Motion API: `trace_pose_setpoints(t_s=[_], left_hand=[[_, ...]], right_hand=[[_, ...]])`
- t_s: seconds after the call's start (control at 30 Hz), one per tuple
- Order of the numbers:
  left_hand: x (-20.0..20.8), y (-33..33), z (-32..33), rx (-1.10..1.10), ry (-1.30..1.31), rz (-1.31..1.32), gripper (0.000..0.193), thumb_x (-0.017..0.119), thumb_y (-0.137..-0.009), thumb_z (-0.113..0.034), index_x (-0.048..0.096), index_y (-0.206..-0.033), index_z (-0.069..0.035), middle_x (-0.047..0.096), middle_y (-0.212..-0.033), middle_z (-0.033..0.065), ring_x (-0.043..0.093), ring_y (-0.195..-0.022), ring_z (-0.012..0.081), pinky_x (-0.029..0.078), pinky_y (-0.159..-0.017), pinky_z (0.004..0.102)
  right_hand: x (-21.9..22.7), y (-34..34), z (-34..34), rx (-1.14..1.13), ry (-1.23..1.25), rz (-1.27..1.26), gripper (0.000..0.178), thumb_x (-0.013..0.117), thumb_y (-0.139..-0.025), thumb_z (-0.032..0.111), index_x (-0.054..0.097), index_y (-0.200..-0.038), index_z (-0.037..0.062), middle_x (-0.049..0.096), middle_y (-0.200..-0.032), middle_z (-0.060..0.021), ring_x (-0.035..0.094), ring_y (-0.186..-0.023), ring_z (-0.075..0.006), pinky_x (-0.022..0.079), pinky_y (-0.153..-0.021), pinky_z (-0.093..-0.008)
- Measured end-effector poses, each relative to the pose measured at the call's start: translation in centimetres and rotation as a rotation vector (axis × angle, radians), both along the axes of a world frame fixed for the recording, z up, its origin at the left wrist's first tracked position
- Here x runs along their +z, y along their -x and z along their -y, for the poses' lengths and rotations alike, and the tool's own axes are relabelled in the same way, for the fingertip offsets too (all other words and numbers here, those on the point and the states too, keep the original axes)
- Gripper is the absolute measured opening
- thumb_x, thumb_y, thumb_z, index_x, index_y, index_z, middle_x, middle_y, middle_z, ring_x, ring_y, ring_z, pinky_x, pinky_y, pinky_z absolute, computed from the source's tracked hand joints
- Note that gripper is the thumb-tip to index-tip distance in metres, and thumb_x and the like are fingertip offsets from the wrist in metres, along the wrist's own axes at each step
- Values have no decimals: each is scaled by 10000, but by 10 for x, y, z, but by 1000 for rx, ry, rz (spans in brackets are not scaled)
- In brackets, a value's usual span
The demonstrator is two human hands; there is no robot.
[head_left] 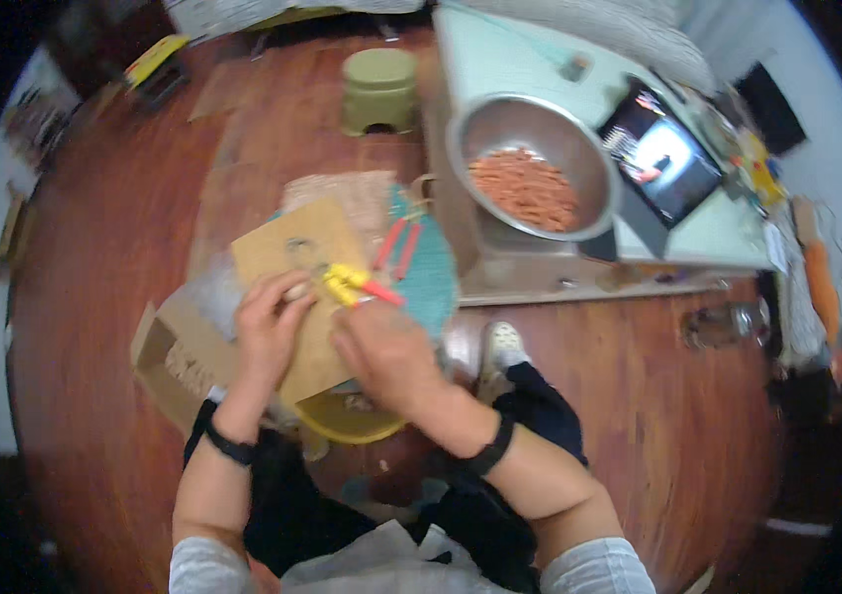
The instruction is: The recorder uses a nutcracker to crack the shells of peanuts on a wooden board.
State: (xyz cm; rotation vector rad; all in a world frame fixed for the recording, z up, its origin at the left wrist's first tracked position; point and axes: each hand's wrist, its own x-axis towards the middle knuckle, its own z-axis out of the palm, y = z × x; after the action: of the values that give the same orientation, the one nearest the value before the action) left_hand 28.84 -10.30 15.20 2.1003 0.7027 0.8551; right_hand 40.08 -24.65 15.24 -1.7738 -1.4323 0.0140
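My right hand [386, 351] is closed at the yellow-and-red pliers [350, 281], covering the end of the lower handle; its fingers are blurred. The jaws point up and left, close to my left hand [268, 322]. Thumb and fingers of my left hand pinch a small pale piece [295, 291], too small to name. Both hands are over a tan board [327, 233] with a dark ring-like mark or part on it. Beneath the board shows the yellow rim of a round tub [352, 434]. Red-handled pliers [398, 247] lie on a teal cloth [433, 282] right of the board.
A cardboard box [159, 371] with small pale pieces stands at left. On the cabinet [530, 282] at right are a steel bowl [579, 148] of reddish-brown pieces and a lit tablet [663, 158]. A green stool [379, 89] stands beyond. My foot [502, 348] is by the cabinet.
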Motion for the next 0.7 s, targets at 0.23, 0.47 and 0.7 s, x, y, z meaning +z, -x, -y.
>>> trace_pose_setpoints(t_s=[0.23,0.47,0.7], left_hand=[[11,-11,-7,-2,-142,-40,253,724,-770,-83,683,-1017,-52,655,-944,117,608,-889,259,489,-775,340],[4,-3,-11,-2,-235,-88,276,711,-780,-117,677,-1049,-69,631,-1002,115,561,-964,289,446,-858,383],[18,-1,0,33,-254,-120,349,663,-818,-94,627,-1165,-80,598,-1062,139,546,-974,297,450,-851,379]], right_hand=[[28,-19,6,-132,-56,5,88,650,-811,52,611,-885,26,601,-777,-140,596,-710,-317,473,-633,-417],[27,-19,6,-158,-18,6,139,673,-792,29,620,-919,15,607,-793,-136,599,-723,-311,474,-643,-403],[24,-23,5,-181,9,49,265,702,-767,58,596,-1007,15,593,-984,-153,559,-917,-331,447,-792,-416]])
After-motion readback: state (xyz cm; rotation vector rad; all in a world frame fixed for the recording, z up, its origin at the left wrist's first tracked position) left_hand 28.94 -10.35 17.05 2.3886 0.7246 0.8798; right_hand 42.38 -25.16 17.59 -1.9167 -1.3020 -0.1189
